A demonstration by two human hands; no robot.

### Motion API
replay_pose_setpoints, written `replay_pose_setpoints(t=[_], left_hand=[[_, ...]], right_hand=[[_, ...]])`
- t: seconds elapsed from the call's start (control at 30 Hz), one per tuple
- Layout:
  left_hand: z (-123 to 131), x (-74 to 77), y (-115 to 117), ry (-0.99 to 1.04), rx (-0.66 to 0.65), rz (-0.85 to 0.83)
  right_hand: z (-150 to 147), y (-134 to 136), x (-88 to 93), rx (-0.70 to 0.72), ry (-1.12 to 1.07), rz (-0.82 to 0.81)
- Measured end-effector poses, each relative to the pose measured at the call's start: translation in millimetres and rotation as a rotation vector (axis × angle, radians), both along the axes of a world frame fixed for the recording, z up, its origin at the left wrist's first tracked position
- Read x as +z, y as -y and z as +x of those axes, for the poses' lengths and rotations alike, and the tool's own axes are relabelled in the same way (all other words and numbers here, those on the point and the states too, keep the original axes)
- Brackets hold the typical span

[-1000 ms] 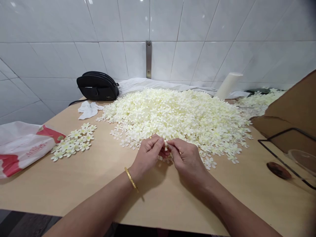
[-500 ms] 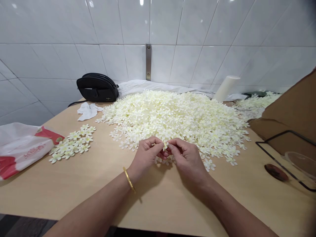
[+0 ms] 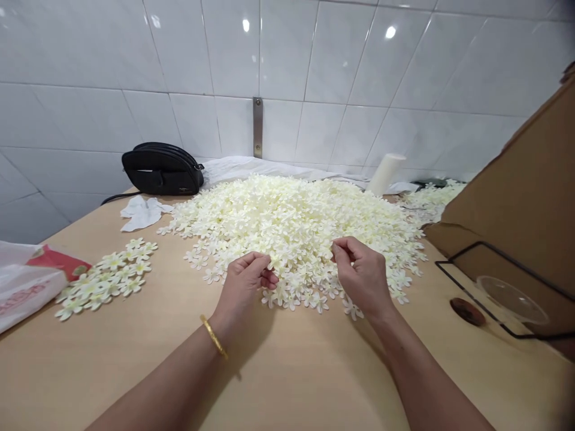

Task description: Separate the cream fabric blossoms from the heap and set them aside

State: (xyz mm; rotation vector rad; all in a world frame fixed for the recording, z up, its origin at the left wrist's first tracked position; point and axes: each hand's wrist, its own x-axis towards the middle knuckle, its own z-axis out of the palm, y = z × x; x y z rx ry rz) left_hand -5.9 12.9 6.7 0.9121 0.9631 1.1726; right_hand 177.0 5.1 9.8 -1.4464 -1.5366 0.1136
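A large heap of white artificial flower heads (image 3: 287, 215) with pale yellow centres covers the middle of the table. Over the front of the heap, my left hand (image 3: 249, 275) is closed, thumb and forefinger pinched; whatever is at the tips blends with the petals behind. My right hand (image 3: 362, 272) is apart from it, over the heap's front right, also closed in a pinch whose content I cannot make out. A smaller group of flower heads with yellow centres (image 3: 112, 272) lies flat to the left, touching or close beside a plastic bag.
The red and white plastic bag (image 3: 27, 287) is at the left edge. Behind are a black pouch (image 3: 164, 170), a crumpled tissue (image 3: 142, 212) and a white cylinder (image 3: 385, 173). A cardboard piece (image 3: 516, 197), a black wire frame (image 3: 476, 296) and a dark round object (image 3: 467, 311) occupy the right.
My hands were together around a small flower and are now apart, the right one moved right over the heap. The camera view has shifted slightly to the right and up.
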Motion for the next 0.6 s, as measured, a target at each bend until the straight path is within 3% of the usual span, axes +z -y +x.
replay_pose_setpoints(t=[0.1,0.2,0.3,0.43,0.6], left_hand=[[0,-1.6,1,-0.032,-0.019,-0.001],[1,-5.1,1,-0.093,-0.066,0.021],[2,-7.5,2,-0.15,-0.107,0.042],[5,-7.3,4,-0.171,-0.101,0.047],[7,-6.8,6,-0.158,-0.087,0.044]], right_hand=[[5,-4,-6.0,-0.034,0.352,0.074],[2,-7,-12.4,0.091,0.469,-0.031],[1,-7,-12.4,0.141,0.37,-0.073],[-6,1,-3.4,0.147,0.137,0.046],[-31,14,-1.8,0.436,0.082,0.073]])
